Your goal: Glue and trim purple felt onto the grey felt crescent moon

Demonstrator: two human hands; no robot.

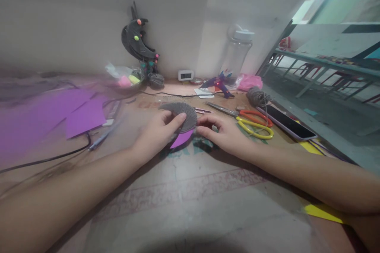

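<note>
My left hand [158, 132] is closed on a crescent shape [185, 114], its thumb pressed on the front. Grey yarn covers most of the crescent, while its lower tip shows bare purple paper [181, 139]. At the crescent's right edge is my right hand [219, 132], thumb and fingers brought together in a pinch. Whatever lies between those fingertips is too small to make out. Just beyond my right hand lie scissors [255, 120] with one orange and one yellow handle. A ball of grey yarn [257, 97] sits farther back, a loose strand trailing toward the scissors.
Purple paper sheets [86, 116], a pen [102, 136] and a black cable [44, 158] lie left. By the wall stand a dark crescent ornament [135, 41], a small white clock [185, 75], a glue gun [218, 84] and a clear bottle [237, 51]. A phone [286, 122] lies right.
</note>
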